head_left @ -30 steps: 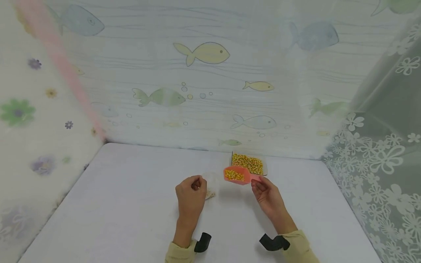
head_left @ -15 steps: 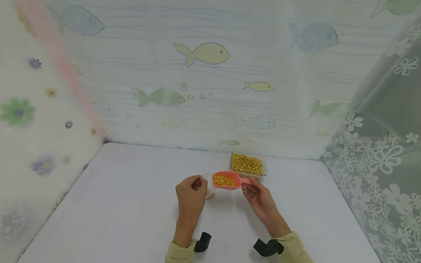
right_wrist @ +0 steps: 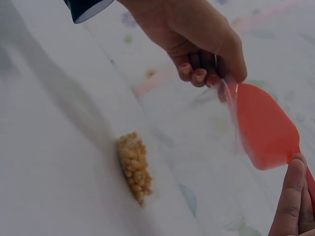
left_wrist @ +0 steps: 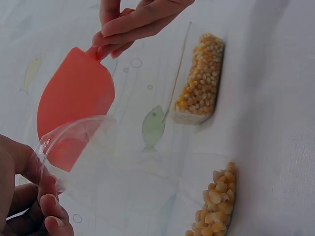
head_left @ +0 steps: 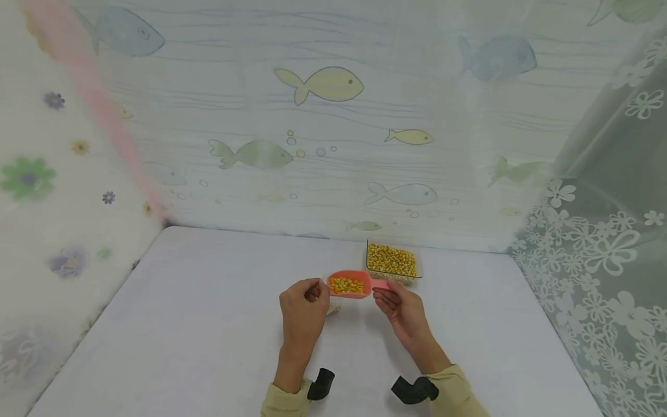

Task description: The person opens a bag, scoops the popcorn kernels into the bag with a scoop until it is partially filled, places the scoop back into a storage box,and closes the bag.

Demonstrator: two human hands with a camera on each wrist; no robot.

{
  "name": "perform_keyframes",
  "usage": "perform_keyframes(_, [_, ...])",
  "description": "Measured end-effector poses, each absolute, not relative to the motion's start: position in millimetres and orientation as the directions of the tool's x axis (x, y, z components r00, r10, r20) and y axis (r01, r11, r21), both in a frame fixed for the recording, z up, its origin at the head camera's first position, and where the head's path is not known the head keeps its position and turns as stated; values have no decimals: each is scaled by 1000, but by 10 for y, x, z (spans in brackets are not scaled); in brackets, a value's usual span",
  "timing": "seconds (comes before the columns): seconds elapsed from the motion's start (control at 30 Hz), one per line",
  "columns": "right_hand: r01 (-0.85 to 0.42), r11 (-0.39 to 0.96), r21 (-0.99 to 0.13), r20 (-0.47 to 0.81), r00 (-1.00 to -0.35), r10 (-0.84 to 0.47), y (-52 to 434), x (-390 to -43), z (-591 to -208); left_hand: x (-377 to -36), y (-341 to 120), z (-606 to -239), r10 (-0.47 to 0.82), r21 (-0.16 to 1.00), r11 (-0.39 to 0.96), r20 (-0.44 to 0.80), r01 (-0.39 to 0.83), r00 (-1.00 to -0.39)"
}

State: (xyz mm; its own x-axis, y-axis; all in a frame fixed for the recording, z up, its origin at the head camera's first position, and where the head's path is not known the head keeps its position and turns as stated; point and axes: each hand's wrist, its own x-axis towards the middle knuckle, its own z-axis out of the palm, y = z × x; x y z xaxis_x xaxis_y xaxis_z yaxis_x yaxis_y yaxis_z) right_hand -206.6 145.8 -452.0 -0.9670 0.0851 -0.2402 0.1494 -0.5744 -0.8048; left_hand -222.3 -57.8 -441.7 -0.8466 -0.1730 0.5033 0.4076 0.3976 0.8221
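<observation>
Here, left to right, is your bench
Left hand [head_left: 302,310]: your curled fingers pinch the rim of a clear plastic bag [left_wrist: 81,147], thin, limp and slippery; keep hold at the mouth edge
Bag contents: corn kernels [right_wrist: 134,166] sit at its bottom on the white table [head_left: 182,324]
Scoop [head_left: 348,284]: pink, stiff, light, loaded with loose kernels that likely spill if tipped; it hovers at the bag mouth
Right hand [head_left: 401,310]: fingertips pinch the scoop handle
Far right: clear tray of corn [head_left: 392,260] stands just behind
</observation>
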Motion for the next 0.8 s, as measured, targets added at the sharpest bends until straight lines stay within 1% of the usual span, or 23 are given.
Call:
perform_keyframes(0.23, [107, -464, -879, -207, -964, 170, 1373, -2086, -4445, -2229, -578, -4428, -174, 825, 392, 501, 407, -848])
perform_keyframes(0.47, [43, -252, -967, -98, -972, 212, 1322, -2120, -4359, -2229, -580, -4433, -179, 826, 388, 503, 409, -846])
perform_keyframes(0.63, [-12, -113, -994, -14, -974, 225, 1296, -2131, -4274, -2231, -580, -4435, -172, 820, 390, 513, 420, -841])
perform_keyframes(0.8, [-35, -37, -999, 26, -975, 219, 1266, -2116, -4165, -2231, -579, -4430, -173, 818, 394, 514, 419, -840])
